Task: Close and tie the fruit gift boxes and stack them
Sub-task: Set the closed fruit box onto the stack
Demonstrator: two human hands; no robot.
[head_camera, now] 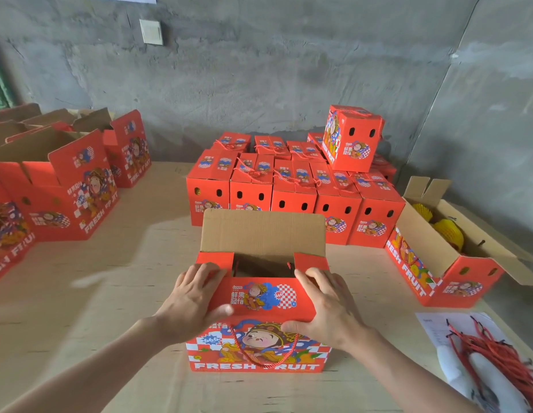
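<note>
L hand + R hand: both lie palm-down on the near lid flap of the red fruit gift box, which sits bottom centre of frame. Your fingers are nearly straight and press the flap; they grip nothing. L fingertips reach onto the small L side flap, and R fingertips reach the far edge of the near flap. R thumb lies along the fold at the front face.

Box is not yet shut. The far lid flap stands upright w/ its brown cardboard side toward you, and there is a dark gap betw. the flaps. A red rope handle hangs in a loop down the front face.

Plywood tabletop is under everything.

Centre frame, behind the box: a block of closed, roped boxes packed side by side. One more box sits on its R end, tilted.

L edge: open boxes, flaps up.

R side: an open box w/ yellow-netted fruit inside.

Lower R corner: a bundle of red cords lies on white paper.

Top of frame: grey concrete wall w/ a switch plate.
</note>
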